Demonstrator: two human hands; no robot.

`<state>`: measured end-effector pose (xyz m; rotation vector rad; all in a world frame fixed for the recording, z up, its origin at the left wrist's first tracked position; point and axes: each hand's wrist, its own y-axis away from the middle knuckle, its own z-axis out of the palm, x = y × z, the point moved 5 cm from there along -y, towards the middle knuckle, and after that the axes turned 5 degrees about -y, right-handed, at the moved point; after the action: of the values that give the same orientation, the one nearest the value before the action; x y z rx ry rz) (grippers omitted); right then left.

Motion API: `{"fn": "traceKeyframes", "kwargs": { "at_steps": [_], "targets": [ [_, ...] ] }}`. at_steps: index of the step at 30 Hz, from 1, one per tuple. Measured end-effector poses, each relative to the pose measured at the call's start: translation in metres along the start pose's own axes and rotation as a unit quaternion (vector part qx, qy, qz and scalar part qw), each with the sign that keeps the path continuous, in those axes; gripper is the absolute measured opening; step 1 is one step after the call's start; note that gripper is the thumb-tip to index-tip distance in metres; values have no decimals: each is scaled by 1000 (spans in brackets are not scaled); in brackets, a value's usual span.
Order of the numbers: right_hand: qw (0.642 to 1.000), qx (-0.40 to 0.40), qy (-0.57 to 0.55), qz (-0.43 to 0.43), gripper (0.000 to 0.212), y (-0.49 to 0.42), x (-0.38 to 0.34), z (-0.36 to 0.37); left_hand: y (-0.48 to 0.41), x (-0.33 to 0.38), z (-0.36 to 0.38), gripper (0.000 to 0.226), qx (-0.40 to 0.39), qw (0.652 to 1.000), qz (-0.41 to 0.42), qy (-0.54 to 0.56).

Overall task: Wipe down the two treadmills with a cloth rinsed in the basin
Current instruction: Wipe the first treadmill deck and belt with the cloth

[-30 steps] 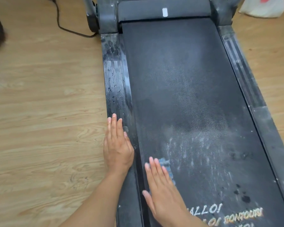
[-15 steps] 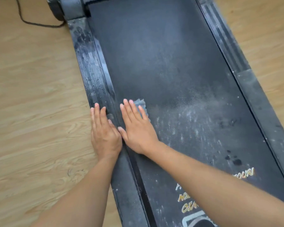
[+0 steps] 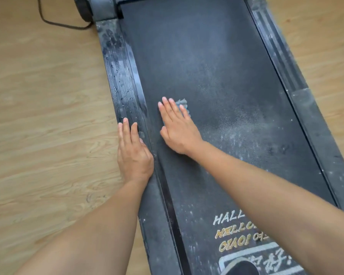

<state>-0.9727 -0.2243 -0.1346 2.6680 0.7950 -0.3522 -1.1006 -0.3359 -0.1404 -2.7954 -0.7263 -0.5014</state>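
Right hand [image 3: 179,130] lies flat, palm down, fingers spread on the treadmill belt [image 3: 216,66], pressing the blue-grey cloth [image 3: 184,105] under it with no closed grip; only a corner of cloth shows past the fingertips, near the belt's left edge. Left hand [image 3: 133,151] is also flat and open, holding nothing, on the wet, streaked left side rail [image 3: 119,80] just beside the wood floor [image 3: 48,126]. Pale dusty smears [image 3: 238,130] cover the belt right of the cloth; printed lettering [image 3: 232,233] sits near the bottom, partly behind the right forearm.
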Motion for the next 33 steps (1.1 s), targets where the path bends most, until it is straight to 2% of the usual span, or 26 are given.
{"fn": "traceKeyframes", "kwargs": {
  "at_steps": [2,6,9,11,15,18,21,25,27,30,33],
  "targets": [
    [1000,12,7,-8,78,31,5,8,1,-2,0,52,-4,1000,-2,3],
    [1000,17,14,14,80,173,12,44,2,-1,-2,52,-14,1000,-17,0],
    [999,-22,16,26,80,239,14,59,2,3,-2,53,-16,1000,-14,-1],
    [999,-20,11,37,78,220,19,53,2,3,-2,53,-10,1000,-14,-1],
    [999,4,11,42,73,88,31,16,1,3,0,53,-2,1000,1,-17],
    [999,2,8,43,71,21,45,-10,5,7,3,51,3,997,70,-36],
    [999,16,6,40,76,59,46,0,9,9,4,46,-20,990,138,-22],
    [997,9,-7,76,81,215,37,46,7,13,-1,46,-48,993,104,0],
    [997,-11,8,77,83,258,38,57,6,14,-2,47,-45,993,109,-9],
    [995,-15,-6,100,87,222,41,50,6,19,-3,45,-45,994,96,-10],
    [995,16,1,100,92,121,49,22,10,34,1,55,-42,998,45,-18]
  ]
}}
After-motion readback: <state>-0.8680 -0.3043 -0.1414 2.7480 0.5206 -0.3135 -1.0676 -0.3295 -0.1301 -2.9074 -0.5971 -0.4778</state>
